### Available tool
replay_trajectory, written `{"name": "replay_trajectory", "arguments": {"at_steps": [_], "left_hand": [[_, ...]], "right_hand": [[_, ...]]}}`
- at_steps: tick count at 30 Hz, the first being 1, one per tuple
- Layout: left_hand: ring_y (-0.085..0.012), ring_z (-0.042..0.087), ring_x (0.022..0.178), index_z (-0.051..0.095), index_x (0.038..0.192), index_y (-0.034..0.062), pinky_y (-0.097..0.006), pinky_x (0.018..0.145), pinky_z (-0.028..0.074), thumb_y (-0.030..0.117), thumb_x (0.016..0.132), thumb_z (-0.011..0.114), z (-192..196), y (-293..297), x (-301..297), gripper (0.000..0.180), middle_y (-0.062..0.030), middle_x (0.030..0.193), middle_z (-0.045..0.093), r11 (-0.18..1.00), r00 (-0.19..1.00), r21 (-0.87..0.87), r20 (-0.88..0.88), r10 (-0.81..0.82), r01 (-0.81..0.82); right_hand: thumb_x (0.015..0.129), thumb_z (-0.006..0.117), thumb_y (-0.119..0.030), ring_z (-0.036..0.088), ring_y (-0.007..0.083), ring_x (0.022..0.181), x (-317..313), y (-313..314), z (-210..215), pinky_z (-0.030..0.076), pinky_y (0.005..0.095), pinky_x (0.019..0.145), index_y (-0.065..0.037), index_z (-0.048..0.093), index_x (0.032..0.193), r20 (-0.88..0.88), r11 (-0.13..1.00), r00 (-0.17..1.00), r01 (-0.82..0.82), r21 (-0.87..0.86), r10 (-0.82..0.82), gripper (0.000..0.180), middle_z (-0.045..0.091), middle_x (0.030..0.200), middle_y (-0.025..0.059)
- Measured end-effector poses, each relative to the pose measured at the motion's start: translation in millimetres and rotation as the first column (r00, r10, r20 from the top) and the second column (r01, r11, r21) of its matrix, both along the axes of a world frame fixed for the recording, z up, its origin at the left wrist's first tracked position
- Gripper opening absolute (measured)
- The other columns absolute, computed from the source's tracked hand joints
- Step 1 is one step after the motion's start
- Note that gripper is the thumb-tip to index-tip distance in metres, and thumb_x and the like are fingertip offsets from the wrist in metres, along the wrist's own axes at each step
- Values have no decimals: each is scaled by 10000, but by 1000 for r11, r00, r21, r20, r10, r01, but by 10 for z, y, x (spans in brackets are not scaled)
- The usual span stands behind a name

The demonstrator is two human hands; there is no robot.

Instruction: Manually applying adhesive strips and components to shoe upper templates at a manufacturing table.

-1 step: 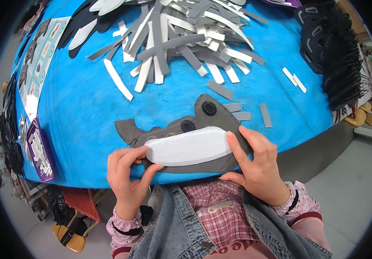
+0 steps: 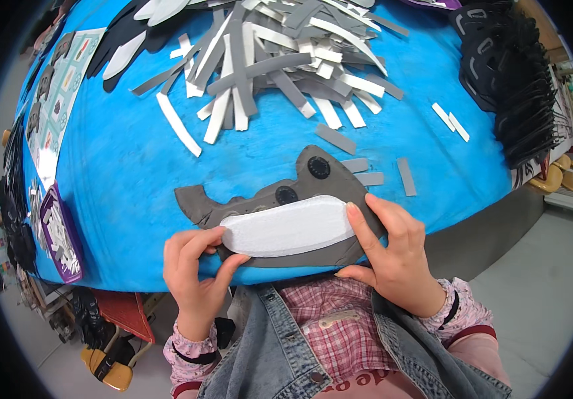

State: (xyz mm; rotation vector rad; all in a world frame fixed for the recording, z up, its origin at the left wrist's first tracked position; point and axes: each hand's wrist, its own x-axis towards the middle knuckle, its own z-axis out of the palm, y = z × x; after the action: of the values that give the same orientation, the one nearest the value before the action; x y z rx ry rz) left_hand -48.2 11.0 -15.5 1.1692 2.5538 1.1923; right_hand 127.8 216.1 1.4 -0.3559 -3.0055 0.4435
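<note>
A long white oval pad (image 2: 289,228) lies along the lower part of a dark grey, foam-like cut-out (image 2: 193,199) at the table's near edge. Two round black discs sit on the cut-out above the pad. My left hand (image 2: 196,269) holds the pad's left end, fingers at its upper corner and thumb at its lower edge. My right hand (image 2: 396,249) grips the right side of the cut-out. Its index fingertip presses on the pad's right end, while the thumb rests at the cut-out's lower edge. The undersides of both pieces are hidden.
Grey and white strips (image 2: 266,66) are heaped at the far middle of the blue table (image 2: 127,199). Loose grey strips (image 2: 406,176) lie beyond my right hand. A purple basket (image 2: 77,256) of white pieces stands left; black shaped parts (image 2: 523,106) are stacked right.
</note>
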Motion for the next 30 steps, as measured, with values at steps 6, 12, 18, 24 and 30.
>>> {"name": "replay_trajectory", "arguments": {"at_steps": [6,12,18,24,30], "left_hand": [[-165,532,761,634,1032,49,-269,618,462,121,594,837,-8,-38,-10,488,-72,898,583,1000,1000,-19,-19,-3,2],[-160,513,778,609,1188,57,-267,647,448,158,575,820,31,13,1,656,-52,897,551,994,1000,-107,1,-1,1],[-152,448,787,591,1202,17,-261,698,407,248,667,773,39,-51,-30,611,-38,886,491,993,999,-117,36,-18,22],[-150,441,791,583,1214,17,-259,712,399,217,693,767,33,-19,-33,588,-39,894,486,993,998,-109,33,-52,55],[-150,440,791,579,1220,17,-260,726,393,167,699,760,29,-20,-26,571,-39,898,487,992,998,-113,42,-47,51]], "right_hand": [[706,685,-448,410,253,1149,17,-21,-37,341,351,902,-95,468,1335,-33,999,999,1,-50,-2,753,406,1328,114],[780,658,-190,464,301,1075,-10,73,24,382,377,899,-39,518,1252,-138,937,984,58,-344,-111,515,470,1264,128],[810,531,30,489,325,1037,-55,166,17,397,399,897,5,556,1104,-228,879,962,22,-476,-147,296,498,1221,139],[809,514,45,464,327,1036,-32,156,22,376,404,920,7,554,1060,-224,834,953,49,-550,-204,257,494,1190,139],[805,495,65,456,335,1046,-13,175,-28,376,406,922,12,549,1104,-249,847,951,25,-531,-183,309,483,1198,146]]}}
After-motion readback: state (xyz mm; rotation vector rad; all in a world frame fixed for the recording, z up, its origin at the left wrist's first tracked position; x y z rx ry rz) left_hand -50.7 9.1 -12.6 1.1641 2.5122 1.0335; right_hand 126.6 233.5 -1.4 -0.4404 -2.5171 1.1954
